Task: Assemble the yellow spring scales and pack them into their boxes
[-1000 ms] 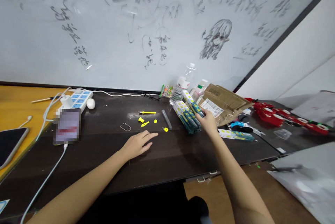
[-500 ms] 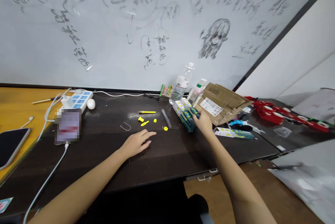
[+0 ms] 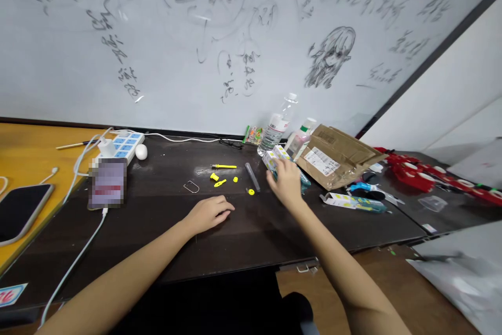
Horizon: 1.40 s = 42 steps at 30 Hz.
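My left hand (image 3: 209,214) rests on the dark table, fingers loosely stretched out, holding nothing. My right hand (image 3: 287,183) reaches over the white and teal boxes (image 3: 281,152), its thumb apart from the fingers; the fingertips lie over the boxes and partly cover them. Between the hands are a clear tube (image 3: 252,177) and a small yellow ring (image 3: 251,192). Farther back lie a yellow stick with a dark end (image 3: 224,166), a yellow spool-like piece (image 3: 214,176), a flat yellow piece (image 3: 220,183) and a bent wire loop (image 3: 191,186).
A water bottle (image 3: 277,126), a pink bottle (image 3: 300,139) and a cardboard parcel (image 3: 337,154) stand behind the boxes. An opened box (image 3: 353,202) and blue-handled scissors (image 3: 372,191) lie to the right. At left are a power strip (image 3: 127,147), a cabled phone (image 3: 107,183) and another phone (image 3: 23,215).
My right hand has shifted left from the right side of the boxes to over their front. My left hand stays on the table. The camera view has turned slightly left.
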Tool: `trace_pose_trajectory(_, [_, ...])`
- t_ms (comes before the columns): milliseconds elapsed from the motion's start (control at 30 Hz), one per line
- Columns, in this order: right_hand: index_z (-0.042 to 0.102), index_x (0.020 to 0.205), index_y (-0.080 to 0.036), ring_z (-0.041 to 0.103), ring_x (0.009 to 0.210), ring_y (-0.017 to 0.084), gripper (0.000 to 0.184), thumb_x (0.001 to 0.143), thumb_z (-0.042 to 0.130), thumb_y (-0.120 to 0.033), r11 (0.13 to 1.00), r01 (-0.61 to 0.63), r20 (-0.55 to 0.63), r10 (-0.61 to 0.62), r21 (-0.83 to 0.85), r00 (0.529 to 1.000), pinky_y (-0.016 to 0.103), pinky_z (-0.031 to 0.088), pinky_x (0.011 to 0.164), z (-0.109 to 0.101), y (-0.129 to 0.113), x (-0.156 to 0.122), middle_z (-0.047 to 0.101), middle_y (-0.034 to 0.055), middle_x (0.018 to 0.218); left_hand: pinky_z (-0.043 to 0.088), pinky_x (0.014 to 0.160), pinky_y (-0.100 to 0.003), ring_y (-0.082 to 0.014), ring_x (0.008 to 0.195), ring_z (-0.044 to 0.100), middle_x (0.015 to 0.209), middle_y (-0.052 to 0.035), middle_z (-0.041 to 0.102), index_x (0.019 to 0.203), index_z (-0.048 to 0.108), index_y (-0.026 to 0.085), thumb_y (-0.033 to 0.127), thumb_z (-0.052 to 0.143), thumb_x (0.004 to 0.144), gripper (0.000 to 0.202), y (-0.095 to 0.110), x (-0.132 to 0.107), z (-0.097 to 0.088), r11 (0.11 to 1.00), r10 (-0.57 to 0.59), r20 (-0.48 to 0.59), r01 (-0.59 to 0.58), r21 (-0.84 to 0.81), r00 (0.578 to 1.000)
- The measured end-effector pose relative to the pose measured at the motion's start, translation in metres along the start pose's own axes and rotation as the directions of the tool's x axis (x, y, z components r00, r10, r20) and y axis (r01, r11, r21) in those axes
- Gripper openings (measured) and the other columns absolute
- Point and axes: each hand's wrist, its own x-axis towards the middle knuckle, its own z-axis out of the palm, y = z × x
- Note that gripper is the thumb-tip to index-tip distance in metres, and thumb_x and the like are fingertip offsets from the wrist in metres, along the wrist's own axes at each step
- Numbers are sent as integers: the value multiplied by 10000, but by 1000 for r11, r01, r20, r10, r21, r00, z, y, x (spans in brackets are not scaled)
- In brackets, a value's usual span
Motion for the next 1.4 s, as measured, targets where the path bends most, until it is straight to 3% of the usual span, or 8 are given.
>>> trace_pose_trajectory(200, [585,1087,-208,485,966,255,240,881,465,-223,876,339,92,-391,343,916,374,364,790,45,-82,-13,587,104,1040,450,733,-233,-139,813,619,847,-20,662,989,656,224,256,428,918,242,3,1,-2,999,18,4,-18,29,1000])
trace_pose_trajectory(333, [605,1038,-209,492,878,222,198,873,498,-190,775,451,117,-549,442,827,344,375,735,67,-101,-30,607,83,971,440,699,-224,-135,779,631,839,-19,689,939,663,220,264,434,914,235,4,0,-2,1000,16,-31,-15,20,999])
trace_pose_trajectory(400, [616,995,-215,490,850,213,169,868,507,-188,767,427,123,-541,480,832,334,381,712,68,-99,-34,606,73,932,429,667,-217,-128,740,627,813,-15,691,917,663,219,266,428,914,240,6,-1,0,1000,21,-35,-21,6,999])
trace_pose_trajectory(600, [615,928,-227,512,851,200,169,858,476,-161,776,252,103,-375,578,921,330,422,775,64,-89,-31,582,53,876,410,639,-208,-113,672,612,756,-3,679,910,672,223,291,427,913,255,13,-2,2,997,62,37,-61,-39,997])
trace_pose_trajectory(900, [620,876,-226,505,829,193,153,840,487,-159,768,234,126,-378,596,917,321,427,762,66,-92,-32,569,48,846,398,621,-208,-107,653,596,747,-6,669,922,670,224,292,413,918,266,12,-3,3,998,49,13,-49,-34,999])
trace_pose_trajectory(1067, [609,871,-225,510,835,197,137,838,492,-162,776,235,138,-382,585,914,317,425,752,67,-90,-31,570,50,852,409,623,-219,-122,672,600,722,-16,648,844,667,213,290,391,925,298,2,4,-16,984,85,16,-86,159,996])
trace_pose_trajectory(1233, [598,894,-226,525,836,198,154,842,475,-149,775,251,131,-392,580,911,323,430,783,66,-92,-30,576,52,858,432,652,-227,-133,736,609,858,-15,661,983,637,230,318,436,902,233,-42,6,-50,944,-183,-83,199,262,980])
trace_pose_trajectory(1400, [589,968,-227,536,855,204,199,837,467,-142,778,216,141,-363,590,921,327,438,786,65,-91,-28,587,54,884,451,739,-256,-168,887,600,946,-43,646,1045,618,215,261,393,908,268,-80,-15,-52,902,-286,-280,356,244,916])
